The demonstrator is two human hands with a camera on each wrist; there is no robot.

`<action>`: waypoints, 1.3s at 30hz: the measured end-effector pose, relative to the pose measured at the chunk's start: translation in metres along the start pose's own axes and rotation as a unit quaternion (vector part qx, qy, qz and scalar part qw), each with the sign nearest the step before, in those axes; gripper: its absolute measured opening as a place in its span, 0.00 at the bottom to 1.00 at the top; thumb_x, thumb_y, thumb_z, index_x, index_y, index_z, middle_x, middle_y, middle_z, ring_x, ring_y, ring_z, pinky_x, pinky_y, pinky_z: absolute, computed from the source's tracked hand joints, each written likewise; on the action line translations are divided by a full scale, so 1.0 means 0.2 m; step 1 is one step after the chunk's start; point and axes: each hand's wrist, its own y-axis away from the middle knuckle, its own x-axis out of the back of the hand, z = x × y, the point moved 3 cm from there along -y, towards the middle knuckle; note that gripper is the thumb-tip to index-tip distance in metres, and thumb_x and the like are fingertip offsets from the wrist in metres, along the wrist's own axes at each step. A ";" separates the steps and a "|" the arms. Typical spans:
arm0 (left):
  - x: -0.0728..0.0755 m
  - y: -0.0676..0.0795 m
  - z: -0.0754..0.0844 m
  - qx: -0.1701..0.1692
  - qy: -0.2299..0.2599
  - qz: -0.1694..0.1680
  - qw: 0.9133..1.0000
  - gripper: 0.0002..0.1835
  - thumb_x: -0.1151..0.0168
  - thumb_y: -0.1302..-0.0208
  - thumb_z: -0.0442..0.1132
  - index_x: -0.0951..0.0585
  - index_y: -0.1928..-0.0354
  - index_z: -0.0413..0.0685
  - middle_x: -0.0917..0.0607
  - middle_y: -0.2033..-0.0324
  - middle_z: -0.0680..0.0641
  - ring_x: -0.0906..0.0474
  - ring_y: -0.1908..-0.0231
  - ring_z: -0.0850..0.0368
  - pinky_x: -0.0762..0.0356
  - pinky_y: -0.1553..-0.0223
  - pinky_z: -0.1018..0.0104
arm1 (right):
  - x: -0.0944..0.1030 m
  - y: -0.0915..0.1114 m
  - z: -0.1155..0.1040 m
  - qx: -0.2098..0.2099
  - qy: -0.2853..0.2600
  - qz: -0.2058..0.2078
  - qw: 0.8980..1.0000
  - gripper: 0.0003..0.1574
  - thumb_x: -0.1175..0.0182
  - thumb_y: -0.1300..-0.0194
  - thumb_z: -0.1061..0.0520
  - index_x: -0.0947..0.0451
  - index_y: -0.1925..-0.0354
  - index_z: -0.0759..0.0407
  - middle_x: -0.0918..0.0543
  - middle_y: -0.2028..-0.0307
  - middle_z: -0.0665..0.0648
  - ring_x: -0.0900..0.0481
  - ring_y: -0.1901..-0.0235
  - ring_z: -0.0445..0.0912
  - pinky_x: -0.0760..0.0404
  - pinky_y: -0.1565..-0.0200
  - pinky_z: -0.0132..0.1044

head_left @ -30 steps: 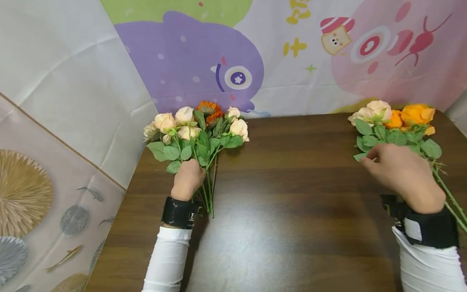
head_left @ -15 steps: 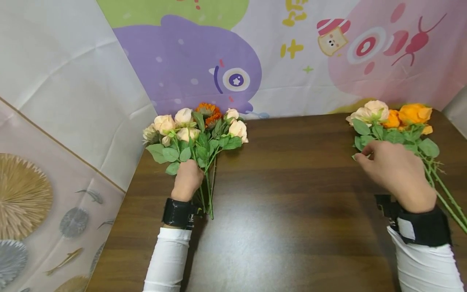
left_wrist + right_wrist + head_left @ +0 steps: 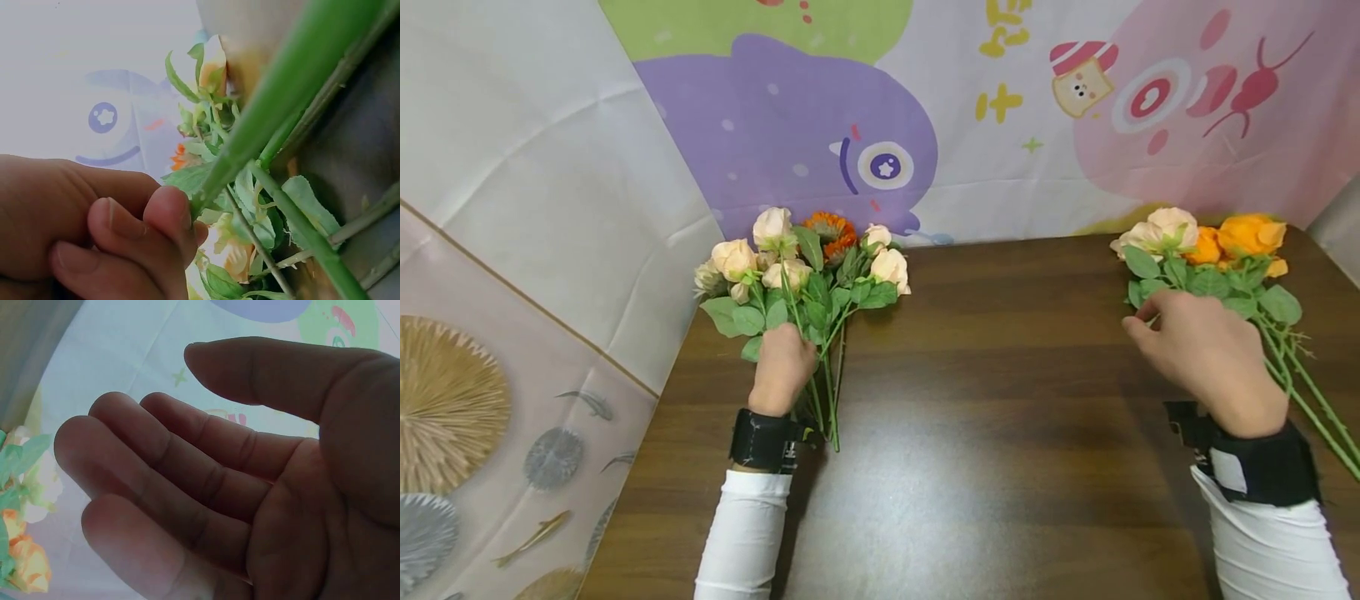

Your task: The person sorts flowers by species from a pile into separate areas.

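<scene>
My left hand (image 3: 781,367) pinches the green stem (image 3: 269,119) of a pale peach rose (image 3: 772,229) between thumb and fingers, low over the left pile. That rose's head stands a little above the rest. Around it lie more peach roses (image 3: 733,260) and orange-red flowers (image 3: 829,235), their stems crossing under my hand. My right hand (image 3: 1206,358) hovers in front of the right pile, near its leaves. Its palm and loosely bent fingers (image 3: 106,450) show nothing held in the right wrist view.
The right pile has a pale rose (image 3: 1172,229) and orange roses (image 3: 1251,235), with long stems (image 3: 1318,400) running toward the right edge. Everything lies on a dark wooden table (image 3: 970,400). A cartoon-printed cloth (image 3: 985,183) hangs behind it, and a patterned cloth (image 3: 550,400) at left.
The rose in my left hand has risen slightly, its head now above its neighbours. My right hand has drifted a little left, away from the right pile's stems.
</scene>
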 end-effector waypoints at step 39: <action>0.19 0.18 0.32 -0.129 0.109 0.147 0.975 0.08 0.48 0.27 0.35 0.23 0.61 0.35 0.19 0.81 0.45 0.30 0.88 0.58 0.36 0.85 0.67 | -0.07 0.04 -0.23 0.133 -0.059 0.048 0.988 0.12 0.39 0.31 0.52 0.17 0.58 0.60 0.15 0.70 0.54 0.24 0.76 0.44 0.28 0.74 0.40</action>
